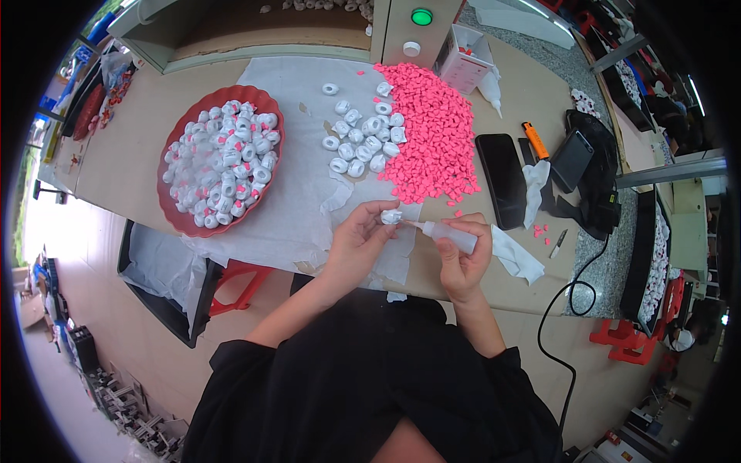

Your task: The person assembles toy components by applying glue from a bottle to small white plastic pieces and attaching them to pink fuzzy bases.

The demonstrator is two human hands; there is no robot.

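Observation:
Between the thumb and fingers of my left hand (360,239) is a small white moulded piece (391,217). My right hand (468,262) grips a translucent squeeze bottle (450,235), its narrow tip pointing left, at or very near the white piece; whether they touch I cannot tell. Beyond my hands lies a loose group of similar white pieces (372,144), some with a round hole. Beside them spreads a large heap of small pink pieces (432,131). A red scalloped bowl (164,202) on the left holds many white pieces, several with pink bits on them.
Right of the heap lie a black phone (501,179), an orange cutter (534,140), crumpled white tissue (534,193) and a small blade (559,244). A white box (465,62) stands behind. A black cable (571,309) hangs over the right edge. A black lined tray (166,270) sits lower left.

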